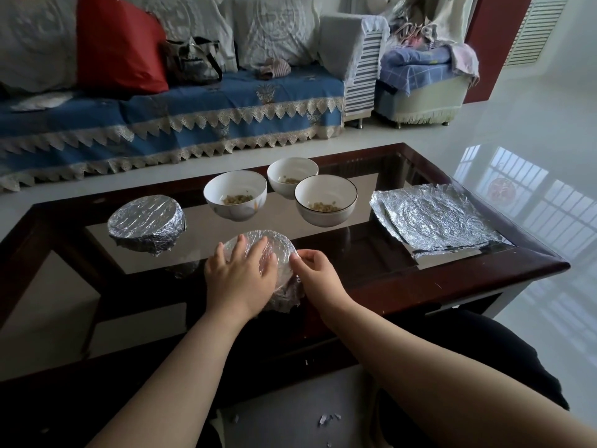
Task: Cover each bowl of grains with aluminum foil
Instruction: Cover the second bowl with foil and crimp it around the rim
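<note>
1. Right at the near edge of the glass-topped table (452,276) stands a foil-wrapped bowl (274,250), under both hands.
2. The left hand (240,273) lies flat on the foil top, fingers straight and spread, pressing down.
3. The right hand (311,266) sits at the bowl's right rim, its fingertips curled and pinching the foil edge there.
4. A second covered bowl (147,223) stands to the left, well apart from the hands.
5. Three open white bowls (235,195) (292,176) (326,200) holding a little grain sit farther back, close together.
6. A stack of flat foil sheets (433,218) lies at the table's right end.
7. Beyond the table stands a sofa (161,124) with a blue cover.
</note>
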Action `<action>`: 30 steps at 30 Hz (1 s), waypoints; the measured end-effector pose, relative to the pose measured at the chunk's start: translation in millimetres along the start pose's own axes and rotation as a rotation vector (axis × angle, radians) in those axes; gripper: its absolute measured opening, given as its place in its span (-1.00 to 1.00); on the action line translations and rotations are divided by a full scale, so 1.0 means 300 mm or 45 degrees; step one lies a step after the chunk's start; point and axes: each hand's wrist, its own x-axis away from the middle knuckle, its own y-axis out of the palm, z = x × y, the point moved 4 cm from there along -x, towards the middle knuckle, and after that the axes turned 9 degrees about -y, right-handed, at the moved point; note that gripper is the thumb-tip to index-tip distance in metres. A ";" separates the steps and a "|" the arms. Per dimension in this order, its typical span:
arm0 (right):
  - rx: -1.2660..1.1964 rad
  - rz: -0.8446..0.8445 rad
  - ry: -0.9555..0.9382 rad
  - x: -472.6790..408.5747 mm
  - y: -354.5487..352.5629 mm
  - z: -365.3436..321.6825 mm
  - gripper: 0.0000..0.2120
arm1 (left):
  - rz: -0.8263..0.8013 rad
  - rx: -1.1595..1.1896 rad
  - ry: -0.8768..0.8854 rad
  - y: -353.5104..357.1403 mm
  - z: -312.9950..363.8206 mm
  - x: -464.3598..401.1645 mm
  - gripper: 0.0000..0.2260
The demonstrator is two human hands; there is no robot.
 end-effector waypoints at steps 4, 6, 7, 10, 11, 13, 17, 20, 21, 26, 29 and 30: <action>-0.111 -0.097 0.036 -0.046 -0.016 -0.033 -0.87 | 0.008 -0.033 0.000 -0.033 -0.012 0.021 -0.53; -0.112 -0.094 0.061 -0.061 -0.018 -0.024 -0.87 | 0.067 -0.110 0.034 -0.054 -0.010 0.044 -0.54; -0.100 -0.085 0.069 -0.065 -0.017 -0.018 -0.86 | 0.100 -0.131 0.040 -0.069 -0.009 0.054 -0.54; -0.092 -0.064 0.058 -0.074 -0.015 -0.008 -0.81 | 0.170 -0.149 0.054 -0.063 -0.037 0.033 -0.55; -0.088 -0.055 0.048 -0.075 -0.015 -0.006 -0.80 | 0.177 -0.166 0.057 -0.048 -0.049 0.020 -0.52; -0.063 -0.027 0.028 -0.075 -0.019 -0.002 -0.79 | 0.172 -0.177 0.069 -0.012 -0.068 -0.001 -0.39; -0.070 0.048 0.014 -0.076 -0.029 0.019 -0.79 | 0.206 -0.021 0.099 0.013 -0.080 -0.016 -0.37; -0.153 0.084 0.047 -0.079 -0.024 0.028 -0.78 | 0.256 0.112 0.126 0.006 -0.073 -0.007 -0.46; -0.187 0.096 0.069 -0.081 -0.021 0.031 -0.77 | 0.263 0.159 0.131 0.009 -0.073 -0.005 -0.48; -0.316 0.115 0.184 -0.090 -0.012 0.042 -0.79 | 0.234 0.327 0.107 0.012 -0.076 0.001 -0.45; -0.414 0.104 0.232 -0.093 -0.007 0.046 -0.81 | 0.254 0.369 0.096 0.007 -0.075 0.005 -0.46; -0.432 0.093 0.246 -0.093 -0.005 0.047 -0.82 | 0.256 0.375 0.094 0.007 -0.075 0.005 -0.46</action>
